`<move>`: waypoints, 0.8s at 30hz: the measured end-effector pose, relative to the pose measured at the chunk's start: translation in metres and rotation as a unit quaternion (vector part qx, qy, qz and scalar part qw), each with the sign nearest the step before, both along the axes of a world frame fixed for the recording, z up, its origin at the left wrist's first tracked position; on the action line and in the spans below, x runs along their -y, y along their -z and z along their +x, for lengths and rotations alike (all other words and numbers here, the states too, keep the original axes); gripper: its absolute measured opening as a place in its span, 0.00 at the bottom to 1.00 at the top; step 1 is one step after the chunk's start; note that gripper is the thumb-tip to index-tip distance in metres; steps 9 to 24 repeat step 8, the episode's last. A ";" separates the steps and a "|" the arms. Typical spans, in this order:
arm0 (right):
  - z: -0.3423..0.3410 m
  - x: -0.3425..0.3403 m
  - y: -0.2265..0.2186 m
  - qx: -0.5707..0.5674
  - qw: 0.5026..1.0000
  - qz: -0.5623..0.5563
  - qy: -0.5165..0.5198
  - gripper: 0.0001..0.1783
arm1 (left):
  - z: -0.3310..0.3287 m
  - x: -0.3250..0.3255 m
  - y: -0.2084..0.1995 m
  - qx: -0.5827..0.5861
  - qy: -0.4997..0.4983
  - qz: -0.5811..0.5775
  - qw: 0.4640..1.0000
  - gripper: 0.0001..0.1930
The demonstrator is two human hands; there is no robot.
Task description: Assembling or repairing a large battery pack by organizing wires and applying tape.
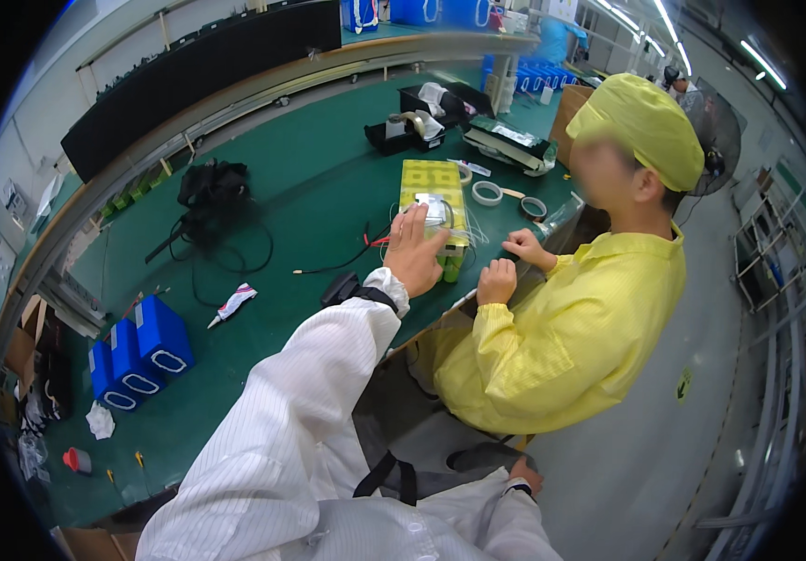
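My left hand [412, 254] reaches over the near end of a yellow block-shaped battery pack [429, 176] with green cylindrical cells [450, 268] at its near end. Its fingers are spread, resting on or just above a small silver-white board [435, 209] on the pack. Thin white wires [474, 232] fan out on the right side. Left of the hand runs a black cable with a red part [377, 240]. My right hand [526, 475] is low by my lap, away from the bench, its fingers mostly hidden.
A person in yellow [562, 327] sits close on the right, both hands near the pack. Tape rings [487, 194], black trays [405, 134] and a black bundle [214, 187] lie on the green bench [319, 201]. Blue boxes [161, 335] and a white tube [233, 304] are at left.
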State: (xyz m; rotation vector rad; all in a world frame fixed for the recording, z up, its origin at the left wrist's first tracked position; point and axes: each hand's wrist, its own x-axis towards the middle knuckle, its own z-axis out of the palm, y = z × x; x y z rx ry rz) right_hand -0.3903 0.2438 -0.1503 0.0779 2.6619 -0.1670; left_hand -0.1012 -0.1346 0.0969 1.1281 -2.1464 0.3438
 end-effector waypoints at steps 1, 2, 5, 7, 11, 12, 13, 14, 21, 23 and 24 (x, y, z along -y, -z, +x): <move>-0.002 -0.003 0.004 -0.009 1.000 -0.001 0.007 0.52 | -0.003 0.002 0.001 0.009 0.001 0.012 1.000 0.33; -0.003 -0.004 0.006 -0.011 1.000 -0.001 0.007 0.52 | -0.006 0.002 -0.001 0.008 0.001 0.012 1.000 0.33; -0.004 -0.004 0.010 -0.002 1.000 0.001 0.011 0.53 | -0.007 0.002 -0.001 -0.035 -0.015 0.004 0.999 0.31; -0.004 0.000 0.009 0.009 1.000 0.022 0.016 0.54 | -0.001 0.007 0.002 0.015 -0.004 0.019 1.000 0.33; -0.004 0.000 0.009 0.008 1.000 0.022 0.016 0.54 | 0.001 0.008 0.001 0.030 -0.005 0.039 0.999 0.39; -0.004 0.000 0.009 0.008 1.000 0.022 0.016 0.54 | 0.001 0.008 0.001 0.030 -0.005 0.039 0.999 0.39; -0.004 0.000 0.009 0.008 1.000 0.022 0.016 0.54 | 0.001 0.008 0.001 0.030 -0.005 0.039 0.999 0.39; -0.004 0.000 0.009 0.008 1.000 0.022 0.016 0.54 | 0.001 0.008 0.001 0.030 -0.005 0.039 0.999 0.39; -0.004 0.000 0.009 0.008 1.000 0.022 0.016 0.54 | 0.001 0.008 0.001 0.030 -0.005 0.039 0.999 0.39; -0.004 0.000 0.009 0.008 1.000 0.022 0.016 0.54 | 0.001 0.008 0.001 0.030 -0.005 0.039 0.999 0.39; -0.004 0.000 0.009 0.008 1.000 0.022 0.016 0.54 | 0.001 0.008 0.001 0.030 -0.005 0.039 0.999 0.39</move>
